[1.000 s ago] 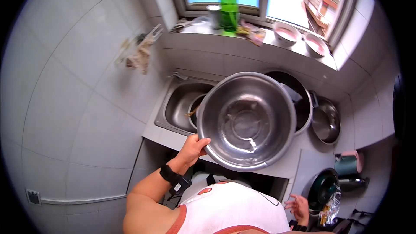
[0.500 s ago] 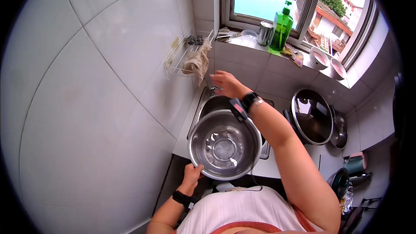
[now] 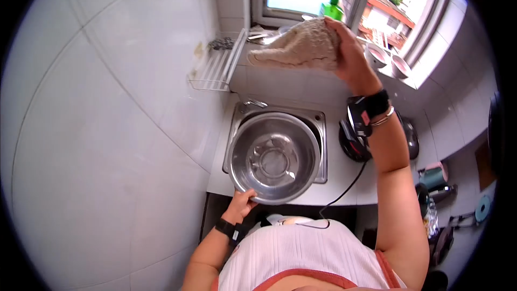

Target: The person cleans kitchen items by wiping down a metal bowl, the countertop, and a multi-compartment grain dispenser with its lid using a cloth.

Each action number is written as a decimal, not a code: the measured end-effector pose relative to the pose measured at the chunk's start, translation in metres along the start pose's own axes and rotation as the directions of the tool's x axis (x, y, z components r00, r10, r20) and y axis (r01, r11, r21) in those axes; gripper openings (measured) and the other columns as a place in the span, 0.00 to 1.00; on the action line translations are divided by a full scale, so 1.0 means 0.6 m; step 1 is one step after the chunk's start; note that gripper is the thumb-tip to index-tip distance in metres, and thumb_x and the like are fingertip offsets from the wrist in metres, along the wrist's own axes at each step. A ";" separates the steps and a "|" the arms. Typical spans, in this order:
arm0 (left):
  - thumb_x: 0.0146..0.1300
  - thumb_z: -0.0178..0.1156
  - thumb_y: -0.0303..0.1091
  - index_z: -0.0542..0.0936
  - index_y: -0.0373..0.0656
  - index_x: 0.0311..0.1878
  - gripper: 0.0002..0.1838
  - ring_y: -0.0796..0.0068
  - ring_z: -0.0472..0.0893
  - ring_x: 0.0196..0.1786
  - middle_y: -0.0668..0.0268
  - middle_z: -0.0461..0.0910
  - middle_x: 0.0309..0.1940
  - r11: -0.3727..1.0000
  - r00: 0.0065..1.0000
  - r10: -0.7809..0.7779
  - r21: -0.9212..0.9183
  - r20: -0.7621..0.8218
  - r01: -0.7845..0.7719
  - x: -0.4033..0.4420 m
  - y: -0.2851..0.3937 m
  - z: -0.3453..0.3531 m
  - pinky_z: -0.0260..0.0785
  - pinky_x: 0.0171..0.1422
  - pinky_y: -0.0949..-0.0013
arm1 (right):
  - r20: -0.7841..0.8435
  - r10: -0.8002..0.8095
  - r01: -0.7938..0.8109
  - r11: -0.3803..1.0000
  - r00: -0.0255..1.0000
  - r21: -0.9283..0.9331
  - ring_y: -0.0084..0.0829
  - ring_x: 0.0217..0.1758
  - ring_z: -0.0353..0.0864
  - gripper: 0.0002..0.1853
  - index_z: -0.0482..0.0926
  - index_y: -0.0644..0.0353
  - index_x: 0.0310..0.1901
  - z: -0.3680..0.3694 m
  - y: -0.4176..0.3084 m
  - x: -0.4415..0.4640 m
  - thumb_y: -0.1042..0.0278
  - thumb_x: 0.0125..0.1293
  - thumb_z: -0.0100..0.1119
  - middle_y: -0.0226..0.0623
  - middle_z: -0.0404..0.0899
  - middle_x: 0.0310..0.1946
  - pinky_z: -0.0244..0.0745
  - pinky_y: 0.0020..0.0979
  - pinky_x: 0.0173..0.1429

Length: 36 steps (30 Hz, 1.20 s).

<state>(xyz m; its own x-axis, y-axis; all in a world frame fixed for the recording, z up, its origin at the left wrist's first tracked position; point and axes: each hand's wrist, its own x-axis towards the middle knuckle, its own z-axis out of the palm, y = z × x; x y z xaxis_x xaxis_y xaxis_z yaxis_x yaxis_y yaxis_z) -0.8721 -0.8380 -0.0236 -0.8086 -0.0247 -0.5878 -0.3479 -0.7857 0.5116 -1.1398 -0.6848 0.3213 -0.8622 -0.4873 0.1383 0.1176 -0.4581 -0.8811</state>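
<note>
My left hand [image 3: 240, 205] grips the near-left rim of a wide stainless steel basin [image 3: 234, 156], its thumb over the edge. The basin rests over the sink [image 3: 321, 174] and shows a little glare on its bottom. Raised up toward the window, my right hand [image 3: 353, 56] is closed on a beige cloth [image 3: 304, 47], which spreads out to the left of the fingers. The cloth hides part of the windowsill. Behind the basin sits the faucet [image 3: 254, 103], apart from both hands.
A white wire rack [image 3: 215, 75] on the left wall holds a dark scouring pad [image 3: 221, 43]. On the sill stand a green pump bottle [image 3: 332, 8] and two bowls [image 3: 376, 55]. A dark pot [image 3: 353, 143] is partly behind my right forearm. A black cord crosses the counter [image 3: 336, 186].
My right hand has taken the beige cloth off the wire rack and moved up and to the right with it. My left hand still holds the basin rim.
</note>
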 end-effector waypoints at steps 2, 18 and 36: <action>0.51 0.54 0.19 0.72 0.42 0.39 0.12 0.73 0.79 0.32 0.66 0.75 0.32 0.997 0.998 -0.065 0.033 0.027 0.064 0.025 -0.003 0.006 0.80 0.37 0.64 | -0.055 -0.016 0.014 0.999 0.998 -0.032 0.27 0.32 0.80 0.13 0.75 0.61 0.43 -0.035 -0.006 -0.041 0.60 0.65 0.54 0.33 0.78 0.33 0.81 0.34 0.40; 0.53 0.52 0.19 0.74 0.36 0.30 0.03 0.71 0.80 0.29 0.64 0.76 0.27 0.947 0.986 -0.074 0.320 0.148 0.023 0.010 0.037 0.202 0.81 0.38 0.60 | -0.189 0.254 -0.204 0.032 0.949 -0.978 0.51 0.58 0.71 0.43 0.62 0.62 0.62 -0.295 0.096 -0.135 0.42 0.52 0.65 0.56 0.73 0.53 0.68 0.38 0.58; 0.56 0.67 0.40 0.38 0.43 0.70 0.52 0.58 0.67 0.61 0.57 0.58 0.64 0.920 0.952 0.305 0.257 0.010 -0.297 0.108 0.006 0.178 0.63 0.60 0.54 | -0.537 -0.096 -0.306 0.731 0.838 -0.610 0.37 0.31 0.82 0.11 0.78 0.70 0.35 -0.413 0.334 -0.178 0.84 0.49 0.48 0.42 0.80 0.26 0.76 0.35 0.33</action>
<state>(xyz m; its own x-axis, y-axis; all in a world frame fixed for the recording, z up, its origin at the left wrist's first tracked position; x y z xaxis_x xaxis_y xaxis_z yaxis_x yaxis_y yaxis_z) -0.9766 -0.7761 0.0071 -0.8809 -0.2569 -0.3976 -0.2016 -0.5564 0.8061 -1.1462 -0.5403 0.0176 -0.9985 0.0344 -0.0421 0.0498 0.2677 -0.9622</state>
